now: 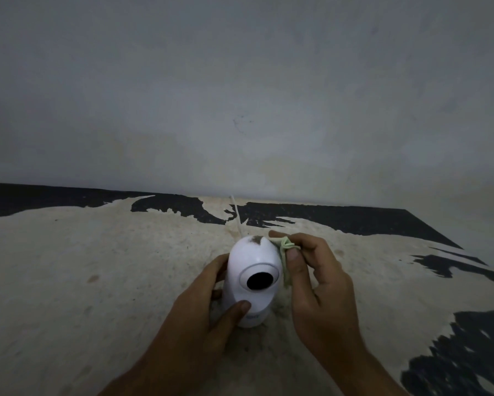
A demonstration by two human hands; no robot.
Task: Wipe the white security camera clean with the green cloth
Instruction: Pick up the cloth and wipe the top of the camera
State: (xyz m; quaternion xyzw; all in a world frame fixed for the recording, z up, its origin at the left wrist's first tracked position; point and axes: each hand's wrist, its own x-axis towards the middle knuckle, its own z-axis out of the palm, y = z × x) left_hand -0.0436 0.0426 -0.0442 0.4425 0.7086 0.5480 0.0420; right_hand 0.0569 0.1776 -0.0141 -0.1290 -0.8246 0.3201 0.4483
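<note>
The white security camera [251, 270] stands upright on a worn surface, its black lens facing me and a dark smudge on its top. My left hand [208, 312] grips its lower body, thumb across the front and fingers behind the left side. My right hand [317, 284] pinches the bunched green cloth [286, 250] and presses it against the camera's upper right side. Most of the cloth is hidden between the fingers and the camera.
A thin white cable [236, 215] runs from behind the camera to the grey wall [240, 95]. The surface [97, 267] is beige with peeling black patches, and its right edge falls away at the far right.
</note>
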